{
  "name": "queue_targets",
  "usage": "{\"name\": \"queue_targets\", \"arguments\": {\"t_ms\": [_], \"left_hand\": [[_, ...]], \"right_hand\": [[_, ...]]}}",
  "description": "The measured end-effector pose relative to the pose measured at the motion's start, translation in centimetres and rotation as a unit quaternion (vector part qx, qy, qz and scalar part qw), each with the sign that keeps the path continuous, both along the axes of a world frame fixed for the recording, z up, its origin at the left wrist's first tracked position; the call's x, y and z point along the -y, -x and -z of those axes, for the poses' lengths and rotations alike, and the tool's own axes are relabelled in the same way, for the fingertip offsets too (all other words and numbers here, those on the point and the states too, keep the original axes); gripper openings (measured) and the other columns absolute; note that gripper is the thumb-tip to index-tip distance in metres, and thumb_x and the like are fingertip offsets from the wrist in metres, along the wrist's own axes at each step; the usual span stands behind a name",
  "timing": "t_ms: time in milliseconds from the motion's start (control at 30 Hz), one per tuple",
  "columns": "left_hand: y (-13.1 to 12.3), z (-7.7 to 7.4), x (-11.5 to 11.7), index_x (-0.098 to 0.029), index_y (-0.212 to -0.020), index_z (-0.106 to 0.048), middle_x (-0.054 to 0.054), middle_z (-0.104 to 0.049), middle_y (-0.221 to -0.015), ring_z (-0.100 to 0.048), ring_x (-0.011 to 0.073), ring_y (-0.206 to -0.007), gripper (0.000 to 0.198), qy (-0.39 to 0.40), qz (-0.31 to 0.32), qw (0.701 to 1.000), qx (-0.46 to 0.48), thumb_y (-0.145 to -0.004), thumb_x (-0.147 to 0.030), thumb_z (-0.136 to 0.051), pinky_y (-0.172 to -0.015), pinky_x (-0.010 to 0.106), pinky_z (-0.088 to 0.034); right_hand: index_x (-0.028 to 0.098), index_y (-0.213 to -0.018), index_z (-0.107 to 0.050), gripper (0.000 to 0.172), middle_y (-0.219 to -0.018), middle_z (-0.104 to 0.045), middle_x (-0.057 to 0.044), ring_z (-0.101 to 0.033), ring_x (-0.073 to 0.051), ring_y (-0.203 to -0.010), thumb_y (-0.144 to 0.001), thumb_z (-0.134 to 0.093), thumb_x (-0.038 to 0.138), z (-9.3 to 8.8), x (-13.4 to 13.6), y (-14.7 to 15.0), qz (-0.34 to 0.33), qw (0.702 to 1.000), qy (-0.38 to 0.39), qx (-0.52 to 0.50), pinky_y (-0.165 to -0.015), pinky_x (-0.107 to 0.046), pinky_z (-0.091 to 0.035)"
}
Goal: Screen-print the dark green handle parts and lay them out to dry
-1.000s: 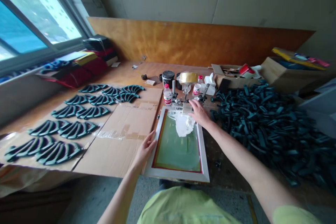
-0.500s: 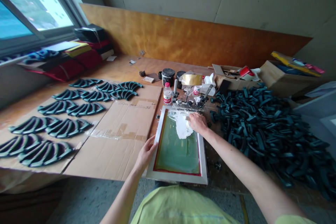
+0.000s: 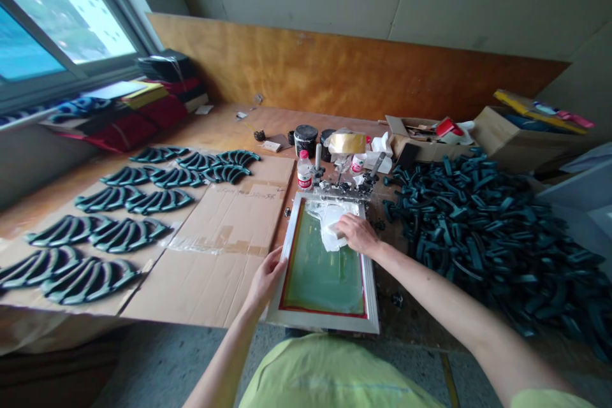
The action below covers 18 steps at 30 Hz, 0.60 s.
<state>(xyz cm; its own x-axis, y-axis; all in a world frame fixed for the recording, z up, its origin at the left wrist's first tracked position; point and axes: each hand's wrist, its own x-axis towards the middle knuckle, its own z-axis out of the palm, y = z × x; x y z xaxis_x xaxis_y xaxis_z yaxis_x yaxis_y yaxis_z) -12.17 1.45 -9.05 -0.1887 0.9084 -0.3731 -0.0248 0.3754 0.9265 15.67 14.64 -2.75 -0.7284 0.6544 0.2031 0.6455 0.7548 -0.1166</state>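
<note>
A silk-screen printing frame [image 3: 374, 293] with a pale metal border and green mesh lies in front of me. White ink [image 3: 331, 243] is spread over the upper part of its mesh. My right hand [image 3: 357, 234] is closed on a small scraper [image 3: 338, 230], mostly hidden by the fingers, over the ink. My left hand [image 3: 270, 274] grips the left edge of the frame, its thumb side along the border. Behind the frame is a metal clamp fixture [image 3: 342, 189] with upright rods.
Dark green fan-shaped parts [image 3: 129, 235] lie in rows on flattened cardboard [image 3: 210, 280] at left. A large heap of dark green parts [image 3: 478, 236] is at right. A red-capped bottle [image 3: 304, 172], black tubs [image 3: 306, 140] and open cartons [image 3: 502, 134] stand behind.
My right hand has moved slightly down the mesh towards me with the scraper. The left hand stays on the frame edge. The view has shifted slightly.
</note>
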Motion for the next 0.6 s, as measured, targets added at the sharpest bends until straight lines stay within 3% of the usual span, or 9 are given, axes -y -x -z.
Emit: {"name": "queue_targets", "arguments": {"t_ms": [100, 167, 233, 300, 400, 467, 600], "left_hand": [[0.0, -0.3, 0.0, -0.016, -0.132, -0.056, 0.005, -0.072, -0.081, -0.067, 0.0203, -0.072, 0.079, 0.004, -0.005, 1.0, -0.004, -0.071, -0.065, -0.066, -0.062, 0.027, -0.05], [-0.1, -0.6, 0.1, -0.016, -0.132, -0.056, 0.005, -0.072, -0.082, -0.067, 0.0204, -0.073, 0.078, 0.006, -0.006, 1.0, 0.003, -0.072, -0.064, -0.067, -0.062, 0.027, -0.051], [-0.2, -1.3, 0.1, -0.015, -0.132, -0.055, 0.005, -0.072, -0.082, -0.067, 0.0201, -0.071, 0.078, 0.01, -0.009, 1.0, 0.016, -0.071, -0.063, -0.068, -0.061, 0.027, -0.05], [-0.2, -2.3, 0.1, -0.016, -0.134, -0.053, 0.005, -0.072, -0.082, -0.066, 0.0198, -0.068, 0.082, 0.013, -0.013, 0.999, 0.033, -0.069, -0.062, -0.071, -0.06, 0.028, -0.05], [0.1, -4.9, 0.1, -0.019, -0.139, -0.05, 0.004, -0.073, -0.084, -0.067, 0.0203, -0.069, 0.088, 0.02, -0.007, 0.998, 0.063, -0.066, -0.062, -0.074, -0.061, 0.029, -0.051], [0.4, -7.0, -0.2, -0.02, -0.133, -0.057, 0.004, -0.073, -0.085, -0.067, 0.0204, -0.07, 0.08, 0.021, -0.005, 0.997, 0.069, -0.068, -0.066, -0.07, -0.06, 0.029, -0.051], [0.6, -11.0, -2.6, -0.017, -0.109, -0.069, 0.006, -0.073, -0.086, -0.066, 0.0207, -0.07, 0.07, -0.032, -0.031, 0.999, 0.028, -0.076, -0.076, -0.05, -0.059, 0.029, -0.052]], "right_hand": [[0.016, -0.091, -0.068, 0.023, -0.092, -0.065, -0.009, -0.055, -0.021, -0.091, -0.086, -0.049, 0.004, 1.0, 1.9, -0.3, -0.024, 1.0, 0.007, -0.005, -0.078, -0.03, -0.046], [0.019, -0.095, -0.069, 0.022, -0.093, -0.066, -0.007, -0.057, -0.02, -0.092, -0.088, -0.051, 0.007, 0.6, 2.1, -0.8, -0.031, 0.999, 0.035, -0.026, -0.08, -0.03, -0.047], [0.022, -0.103, -0.069, 0.021, -0.097, -0.067, -0.005, -0.06, -0.019, -0.094, -0.088, -0.058, 0.012, -0.6, 0.9, -0.6, -0.005, 0.996, 0.066, -0.059, -0.082, -0.03, -0.048], [0.026, -0.117, -0.065, 0.033, -0.105, -0.067, -0.004, -0.062, -0.019, -0.097, -0.086, -0.065, 0.017, -2.1, -1.4, 0.3, 0.044, 0.992, 0.091, -0.082, -0.085, -0.03, -0.048], [0.028, -0.137, -0.053, 0.06, -0.111, -0.065, -0.005, -0.063, -0.019, -0.097, -0.08, -0.073, 0.018, -4.5, -5.4, 2.0, 0.117, 0.985, 0.111, -0.063, -0.086, -0.029, -0.048], [0.026, -0.142, -0.049, 0.066, -0.114, -0.064, -0.008, -0.064, -0.021, -0.096, -0.08, -0.074, 0.021, -5.7, -7.3, 1.9, 0.159, 0.981, 0.092, -0.059, -0.085, -0.029, -0.048], [0.018, -0.129, -0.06, 0.039, -0.115, -0.067, -0.01, -0.064, -0.02, -0.096, -0.091, -0.06, 0.027, -5.8, -8.2, -2.5, 0.274, 0.951, -0.004, -0.145, -0.084, -0.026, -0.047]]}}
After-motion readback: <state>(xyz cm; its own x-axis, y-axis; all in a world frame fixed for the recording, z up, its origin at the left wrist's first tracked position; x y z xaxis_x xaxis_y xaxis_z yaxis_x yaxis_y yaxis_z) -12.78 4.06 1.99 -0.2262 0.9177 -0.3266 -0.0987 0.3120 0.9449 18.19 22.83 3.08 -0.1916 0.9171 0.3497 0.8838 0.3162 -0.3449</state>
